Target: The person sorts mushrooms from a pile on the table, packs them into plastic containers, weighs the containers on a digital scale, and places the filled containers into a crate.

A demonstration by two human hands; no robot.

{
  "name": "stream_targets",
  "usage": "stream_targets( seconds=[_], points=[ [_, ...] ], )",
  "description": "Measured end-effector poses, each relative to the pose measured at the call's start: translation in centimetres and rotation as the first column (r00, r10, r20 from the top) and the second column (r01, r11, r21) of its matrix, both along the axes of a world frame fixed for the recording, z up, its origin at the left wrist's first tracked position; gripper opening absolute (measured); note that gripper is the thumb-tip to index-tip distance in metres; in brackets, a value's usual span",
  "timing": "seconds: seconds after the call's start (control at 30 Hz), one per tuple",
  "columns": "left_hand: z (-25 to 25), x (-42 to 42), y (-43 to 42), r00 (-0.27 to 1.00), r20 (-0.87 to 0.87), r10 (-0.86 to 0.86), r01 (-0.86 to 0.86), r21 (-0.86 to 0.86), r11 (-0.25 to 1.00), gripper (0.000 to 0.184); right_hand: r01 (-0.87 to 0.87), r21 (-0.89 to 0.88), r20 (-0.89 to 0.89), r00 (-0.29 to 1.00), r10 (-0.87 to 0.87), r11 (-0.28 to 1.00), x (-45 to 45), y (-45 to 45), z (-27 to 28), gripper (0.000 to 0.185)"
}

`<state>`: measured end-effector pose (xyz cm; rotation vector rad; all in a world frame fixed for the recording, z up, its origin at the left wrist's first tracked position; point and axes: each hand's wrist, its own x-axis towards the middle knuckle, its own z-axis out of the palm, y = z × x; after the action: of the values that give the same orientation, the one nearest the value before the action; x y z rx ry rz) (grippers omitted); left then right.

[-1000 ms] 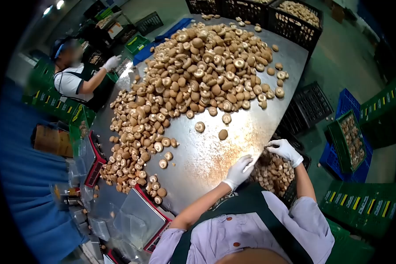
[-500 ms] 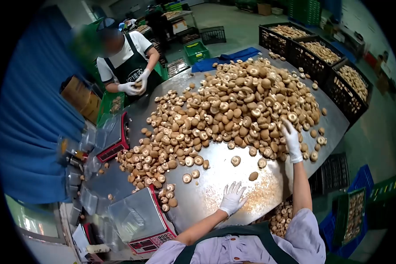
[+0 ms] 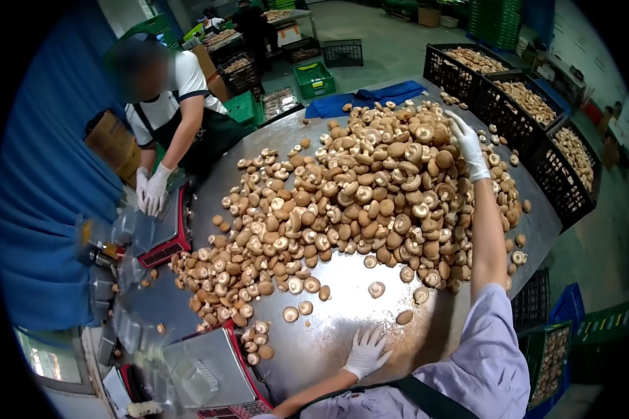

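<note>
A big heap of brown-capped mushrooms [image 3: 370, 188] covers much of the metal table [image 3: 342, 279]. My right hand [image 3: 470, 146], in a white glove, reaches to the heap's far right side. Its fingers are stretched out against the mushrooms, and the fingertips are partly hard to make out. My left hand [image 3: 365, 353], also gloved, lies flat on the bare metal near the front edge, fingers spread, holding nothing. A few single mushrooms lie between it and the heap, one of them a brown cap [image 3: 405, 318] just beyond my fingers.
A red scale [image 3: 213, 370] with a clear plastic tray stands at the near left. Across the table, a co-worker's gloved hands [image 3: 152, 190] are over another red scale [image 3: 168, 241]. Black crates [image 3: 538, 146] full of mushrooms line the right side. A blue cloth [image 3: 363, 99] lies at the far edge.
My right hand has moved farther out along the heap's right side. My left hand stays flat on the table. The co-worker has leaned down, bringing both hands to the scale.
</note>
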<state>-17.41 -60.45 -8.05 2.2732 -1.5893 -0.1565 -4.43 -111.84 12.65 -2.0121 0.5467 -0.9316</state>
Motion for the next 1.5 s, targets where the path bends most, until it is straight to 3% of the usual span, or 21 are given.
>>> stream_targets(
  seconds=[0.03,0.13,0.17,0.3,0.43,0.5,0.77,0.97,1.07,1.23,1.3,1.5],
  points=[
    [0.2,0.0,-0.1,1.000,-0.005,-0.010,0.010,0.000,1.000,0.045,-0.037,-0.082,0.003,0.999,0.038,0.996,1.2,-1.3,-0.9,0.048],
    [0.5,0.2,-0.2,1.000,-0.025,-0.005,0.005,0.001,1.000,0.045,-0.048,0.038,-0.147,0.988,0.053,0.998,3.0,-1.8,-3.3,0.047],
    [0.4,0.2,-0.3,1.000,-0.029,-0.012,0.012,0.001,1.000,0.045,-0.125,0.113,-0.103,0.985,0.137,0.986,3.1,-1.4,-3.6,0.046],
    [1.1,0.3,-0.3,0.998,-0.062,-0.013,0.013,-0.001,1.000,0.046,-0.190,0.219,0.065,0.981,0.180,0.957,1.8,-0.3,-5.5,0.046],
    [0.9,0.3,-0.4,0.998,-0.068,-0.008,0.009,0.012,1.000,0.046,-0.245,0.161,0.086,0.968,0.234,0.956,1.4,1.2,-5.0,0.046],
    [1.2,0.4,-0.4,0.997,-0.076,-0.011,0.013,0.025,1.000,0.047,-0.239,0.298,0.074,0.971,0.227,0.924,1.1,2.1,-4.9,0.046],
    [0.9,0.2,-0.4,0.997,-0.076,-0.004,0.006,0.021,1.000,0.047,-0.341,0.432,0.038,0.932,0.361,0.835,2.1,4.8,-7.2,0.051],
    [1.1,0.2,-0.5,0.999,-0.043,-0.002,0.002,0.007,1.000,0.045,-0.350,0.419,0.031,0.928,0.372,0.838,2.0,6.8,-9.0,0.059],
    [1.0,0.2,-0.4,1.000,-0.023,-0.006,0.005,-0.008,1.000,0.045,-0.411,0.513,0.049,0.891,0.452,0.754,2.9,8.0,-9.5,0.055],
    [0.5,0.1,-0.3,1.000,-0.024,0.005,-0.006,-0.023,1.000,0.046,-0.417,0.443,-0.006,0.884,0.468,0.794,4.5,11.0,-10.4,0.056],
    [0.4,0.0,-0.2,1.000,-0.022,0.009,-0.010,-0.022,1.000,0.046,-0.501,0.508,0.160,0.854,0.494,0.701,4.2,12.2,-11.5,0.055],
    [0.5,-0.1,-0.2,1.000,-0.018,-0.005,0.005,-0.013,1.000,0.050,-0.566,0.576,0.167,0.787,0.594,0.589,5.2,16.7,-12.8,0.059]
  ],
)
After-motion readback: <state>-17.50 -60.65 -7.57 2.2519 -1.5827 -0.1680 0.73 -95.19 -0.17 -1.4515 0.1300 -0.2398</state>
